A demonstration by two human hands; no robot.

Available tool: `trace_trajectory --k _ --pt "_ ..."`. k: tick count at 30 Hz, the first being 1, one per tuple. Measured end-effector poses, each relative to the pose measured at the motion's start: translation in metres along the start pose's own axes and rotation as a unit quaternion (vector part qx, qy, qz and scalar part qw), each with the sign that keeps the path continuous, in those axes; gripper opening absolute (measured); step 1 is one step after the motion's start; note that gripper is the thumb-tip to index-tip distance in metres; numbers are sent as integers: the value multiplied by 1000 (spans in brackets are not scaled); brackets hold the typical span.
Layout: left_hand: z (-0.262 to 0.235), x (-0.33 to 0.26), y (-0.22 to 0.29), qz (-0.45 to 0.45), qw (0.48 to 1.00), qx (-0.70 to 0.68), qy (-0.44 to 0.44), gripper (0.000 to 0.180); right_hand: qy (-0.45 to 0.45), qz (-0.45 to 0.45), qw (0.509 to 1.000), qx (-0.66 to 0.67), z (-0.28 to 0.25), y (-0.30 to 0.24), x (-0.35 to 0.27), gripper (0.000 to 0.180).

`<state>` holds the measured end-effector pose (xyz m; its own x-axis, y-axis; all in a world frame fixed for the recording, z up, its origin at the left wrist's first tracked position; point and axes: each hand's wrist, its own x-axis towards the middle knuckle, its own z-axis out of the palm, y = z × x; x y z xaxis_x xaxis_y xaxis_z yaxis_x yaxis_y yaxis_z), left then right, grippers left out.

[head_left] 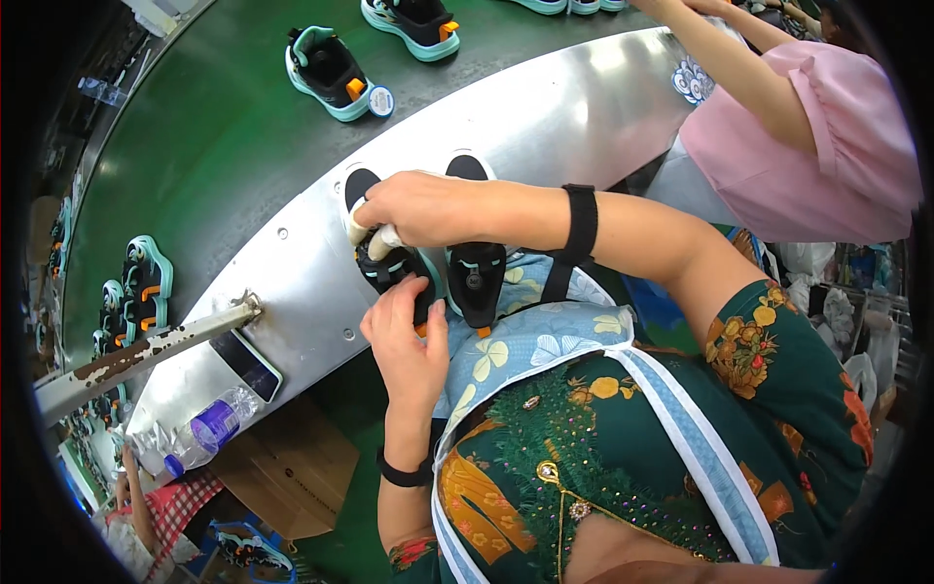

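A pair of black shoes with pale soles and orange heel tabs lies on the metal ledge, toes pointing away from me. My right hand (413,209) reaches across from the right over the front of the left shoe (389,271). Pale covers sit on its thumb and a finger, which close on that shoe near the laces. At the heel end, my left hand (404,336) grips the same shoe's collar with bent fingers; its palm side is partly hidden. Beside it, the right shoe (474,287) is untouched by my fingers, and my right forearm covers its middle.
Beyond the metal ledge (292,282) runs a green belt (204,146) carrying more shoes (326,73), one with a round tag. A worn metal bar (156,355), phone (248,365) and plastic bottle (214,423) are at left. A co-worker's pink sleeve (817,127) is at far right.
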<state>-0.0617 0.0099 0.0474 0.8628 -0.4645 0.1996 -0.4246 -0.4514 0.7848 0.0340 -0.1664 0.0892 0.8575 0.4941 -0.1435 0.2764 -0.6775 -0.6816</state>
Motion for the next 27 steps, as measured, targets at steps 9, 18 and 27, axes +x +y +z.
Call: trace_trajectory --k 9,18,27 --pt "6 4 17 95 970 193 -112 45 153 173 970 81 -64 51 -74 29" --pt "-78 118 -76 84 946 249 189 34 206 203 947 142 -22 94 -155 22" --pt "-95 244 -143 -3 856 448 257 42 311 84 940 -113 -129 97 -49 45"
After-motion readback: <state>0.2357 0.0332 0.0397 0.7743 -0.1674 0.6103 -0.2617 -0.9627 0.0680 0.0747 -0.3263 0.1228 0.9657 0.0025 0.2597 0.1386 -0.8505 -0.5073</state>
